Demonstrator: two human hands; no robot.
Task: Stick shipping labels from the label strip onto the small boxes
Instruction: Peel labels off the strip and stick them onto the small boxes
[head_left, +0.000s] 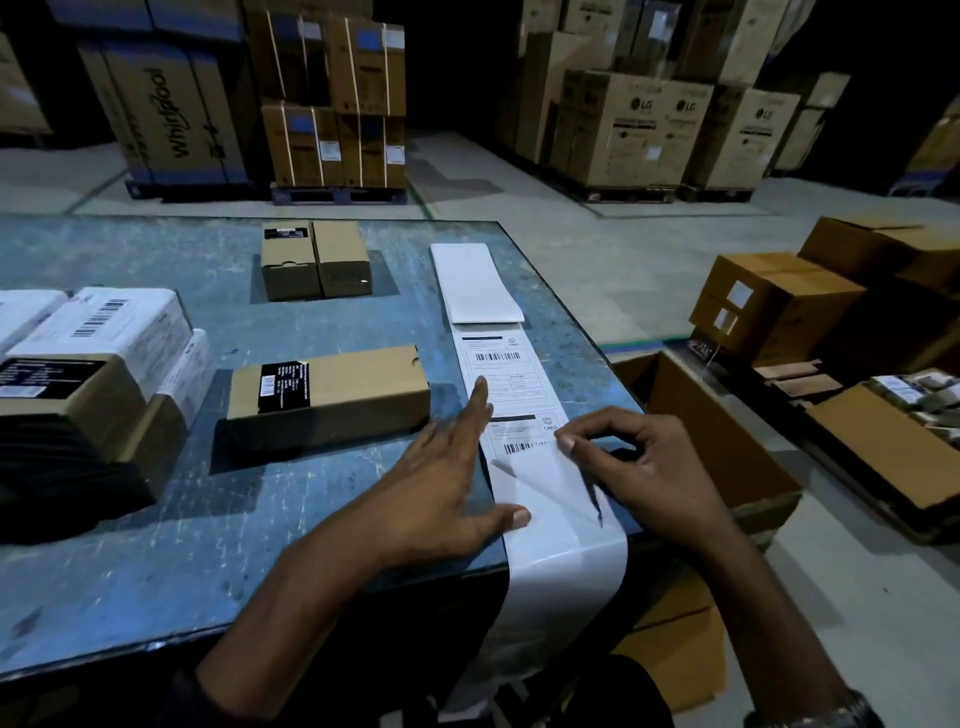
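Two hands rest on the label strip (524, 415), which runs long, away from the person, along the table (156, 545). The left hand (447, 467) presses flat. The right hand (639, 462) pinches the label's edge. The nearest small box (332, 397) lies left, closer to the left hand.

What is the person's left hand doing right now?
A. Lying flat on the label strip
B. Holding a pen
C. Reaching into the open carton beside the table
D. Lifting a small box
A: the left hand lies with straight fingers on the label strip, while the right hand pinches a label's edge.
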